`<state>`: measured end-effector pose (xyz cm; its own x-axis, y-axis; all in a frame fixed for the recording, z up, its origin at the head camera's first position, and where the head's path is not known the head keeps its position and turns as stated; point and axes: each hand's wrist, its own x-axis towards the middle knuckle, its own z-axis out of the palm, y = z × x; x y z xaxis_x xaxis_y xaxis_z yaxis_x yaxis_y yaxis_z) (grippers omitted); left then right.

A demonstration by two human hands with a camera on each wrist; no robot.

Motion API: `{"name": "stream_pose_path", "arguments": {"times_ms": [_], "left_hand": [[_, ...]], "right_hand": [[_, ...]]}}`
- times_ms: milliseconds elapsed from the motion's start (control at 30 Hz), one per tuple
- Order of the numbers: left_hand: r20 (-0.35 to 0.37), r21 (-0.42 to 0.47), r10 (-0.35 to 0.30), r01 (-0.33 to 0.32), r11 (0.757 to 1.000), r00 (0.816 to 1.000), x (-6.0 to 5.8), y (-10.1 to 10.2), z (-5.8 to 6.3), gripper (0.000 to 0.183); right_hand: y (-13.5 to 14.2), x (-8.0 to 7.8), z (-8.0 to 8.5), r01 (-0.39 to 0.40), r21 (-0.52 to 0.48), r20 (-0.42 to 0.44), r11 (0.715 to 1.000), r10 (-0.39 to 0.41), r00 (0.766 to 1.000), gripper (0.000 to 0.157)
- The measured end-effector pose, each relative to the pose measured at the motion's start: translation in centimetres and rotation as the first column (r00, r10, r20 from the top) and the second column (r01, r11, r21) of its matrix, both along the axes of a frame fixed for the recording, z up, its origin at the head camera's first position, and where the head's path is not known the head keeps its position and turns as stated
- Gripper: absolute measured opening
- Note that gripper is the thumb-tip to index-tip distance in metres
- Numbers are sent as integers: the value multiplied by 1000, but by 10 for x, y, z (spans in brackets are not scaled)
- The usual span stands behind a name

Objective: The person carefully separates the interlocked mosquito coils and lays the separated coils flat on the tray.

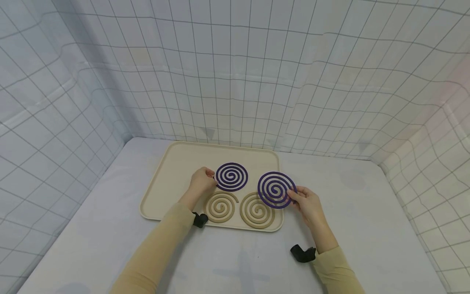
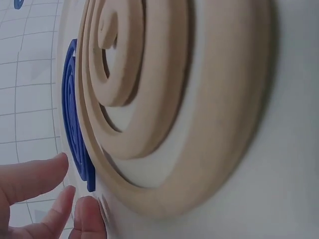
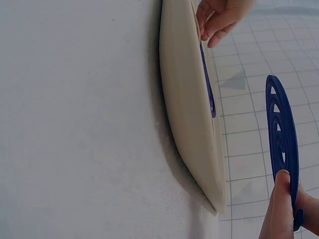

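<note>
My right hand (image 1: 309, 204) pinches a dark blue mosquito coil (image 3: 285, 119) at its right edge, thumb on the near face. The coil is raised and overlaps the tray's right side in the head view. A second blue mosquito coil (image 1: 231, 177) lies on the beige tray (image 1: 172, 175). Beside its left edge is my left hand (image 1: 201, 183), thumb and fingers parted around the rim in the left wrist view. Nearer to me, a beige mosquito coil (image 1: 221, 208) and another beige coil (image 1: 258, 210) lie side by side on the tray.
The tray has a low raised rim and stands on a white-covered table (image 1: 341, 196). White grid-patterned curtains (image 1: 235, 81) enclose the back and both sides. A black wrist mount (image 1: 200, 220) hangs over the tray's front rim, and another mount (image 1: 303, 253) is at the right wrist.
</note>
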<state>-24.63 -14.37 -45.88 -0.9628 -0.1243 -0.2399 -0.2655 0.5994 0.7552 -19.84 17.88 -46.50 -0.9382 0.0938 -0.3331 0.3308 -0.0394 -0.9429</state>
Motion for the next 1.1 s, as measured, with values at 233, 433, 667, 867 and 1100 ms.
{"name": "stream_pose_path", "arguments": {"times_ms": [233,433,667,867,1100], "left_hand": [[-85,40,-68,71,997,994,3,9,8,29],[-115,92,-232,242,966,966,12,29,22,26],[-30,309,-339,331,892,940,17,60,26,34],[-3,370,-313,292,882,950,17,79,15,37],[-4,319,-244,233,919,970,15,83,10,39]], "right_hand": [[-2,-2,0,2,23,-3,1000,-2,1000,39],[-3,-3,0,-1,27,3,1000,1,1000,40],[-6,-8,0,-11,46,0,999,11,1000,41],[-13,-14,1,-32,64,-21,997,33,999,41],[-21,-24,3,-40,105,-39,994,45,998,35]]}}
